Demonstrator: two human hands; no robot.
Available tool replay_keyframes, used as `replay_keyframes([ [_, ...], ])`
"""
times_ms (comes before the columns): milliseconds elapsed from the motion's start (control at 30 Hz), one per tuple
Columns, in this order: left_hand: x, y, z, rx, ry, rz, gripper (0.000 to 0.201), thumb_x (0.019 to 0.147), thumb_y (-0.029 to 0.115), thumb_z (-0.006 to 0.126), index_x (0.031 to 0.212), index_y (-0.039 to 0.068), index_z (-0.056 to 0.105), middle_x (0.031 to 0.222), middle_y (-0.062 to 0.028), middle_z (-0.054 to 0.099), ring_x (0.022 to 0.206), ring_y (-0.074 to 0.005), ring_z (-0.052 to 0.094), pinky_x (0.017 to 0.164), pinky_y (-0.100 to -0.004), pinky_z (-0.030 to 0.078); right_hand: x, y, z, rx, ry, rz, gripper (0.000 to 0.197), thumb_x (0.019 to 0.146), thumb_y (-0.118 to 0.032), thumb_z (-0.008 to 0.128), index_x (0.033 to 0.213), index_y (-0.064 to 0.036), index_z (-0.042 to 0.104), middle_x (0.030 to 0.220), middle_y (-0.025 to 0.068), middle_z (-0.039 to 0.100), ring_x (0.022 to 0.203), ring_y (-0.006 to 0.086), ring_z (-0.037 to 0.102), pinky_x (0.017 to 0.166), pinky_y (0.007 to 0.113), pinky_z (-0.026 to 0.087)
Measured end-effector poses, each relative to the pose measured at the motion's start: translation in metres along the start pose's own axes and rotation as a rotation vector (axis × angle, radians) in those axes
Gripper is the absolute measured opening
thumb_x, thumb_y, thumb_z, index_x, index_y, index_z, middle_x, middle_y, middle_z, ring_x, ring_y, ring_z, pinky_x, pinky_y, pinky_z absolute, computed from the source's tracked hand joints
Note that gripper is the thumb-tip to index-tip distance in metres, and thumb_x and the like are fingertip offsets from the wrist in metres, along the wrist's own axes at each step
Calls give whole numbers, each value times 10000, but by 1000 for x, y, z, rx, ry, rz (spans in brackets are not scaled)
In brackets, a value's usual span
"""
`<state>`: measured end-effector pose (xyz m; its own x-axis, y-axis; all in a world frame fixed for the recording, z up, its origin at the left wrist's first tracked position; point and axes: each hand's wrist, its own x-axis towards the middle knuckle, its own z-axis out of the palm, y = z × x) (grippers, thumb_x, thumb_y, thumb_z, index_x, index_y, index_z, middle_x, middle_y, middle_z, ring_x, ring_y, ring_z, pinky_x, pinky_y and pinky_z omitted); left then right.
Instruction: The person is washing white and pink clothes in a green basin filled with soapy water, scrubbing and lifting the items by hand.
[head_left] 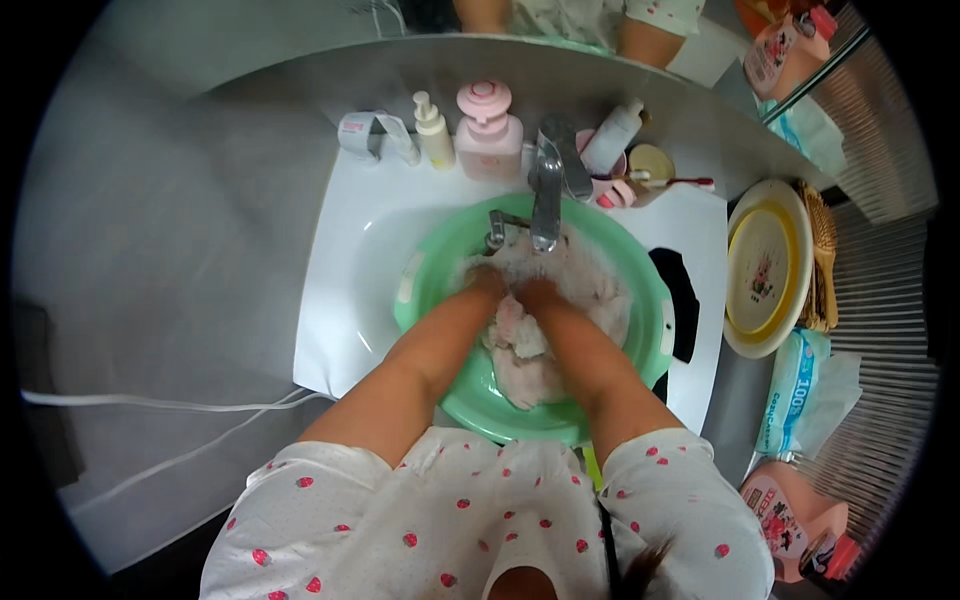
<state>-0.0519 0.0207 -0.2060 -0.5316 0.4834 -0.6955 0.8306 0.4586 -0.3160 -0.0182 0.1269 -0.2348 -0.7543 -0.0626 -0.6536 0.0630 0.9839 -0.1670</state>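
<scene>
A round green plastic basin (465, 400) rests in the white sink, holding sudsy water and a bunched, wet, pale pink cloth (530, 375). Both my arms reach down into it. My left hand (486, 277) is at the far part of the basin, sunk among the cloth and foam. Close beside it, my right hand (538, 290) presses into the same cloth, just below the chrome tap (545, 200). Wet folds and suds hide the fingers of both hands, so their grip does not show.
Behind the basin stand a pink pump bottle (488, 140), a small white pump bottle (434, 135) and a cup with a tube (612, 140). At right are a yellow-ringed bowl (765, 270), a wooden brush (822, 255), a wipes pack (797, 390) and a pink bottle (790, 520).
</scene>
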Motion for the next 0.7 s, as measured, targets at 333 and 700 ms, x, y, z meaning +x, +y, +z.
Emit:
replay_keyframes([
  [333,-112,-59,-55,-2087,13,148,462,772,314,492,1076,-24,408,993,-113,519,864,-206,525,761,-331,419,-156,-3,-103,2141,120,-32,234,647,-82,483,877,-43,504,807,71,520,768,210,518,714,373,426],
  [700,-148,28,-90,-2912,469,173,249,790,269,449,882,45,507,780,-36,517,683,-131,501,596,-271,413,-169,-74,-103,949,1251,-37,129,683,-121,534,681,7,517,622,161,513,577,268,489,536,344,380],
])
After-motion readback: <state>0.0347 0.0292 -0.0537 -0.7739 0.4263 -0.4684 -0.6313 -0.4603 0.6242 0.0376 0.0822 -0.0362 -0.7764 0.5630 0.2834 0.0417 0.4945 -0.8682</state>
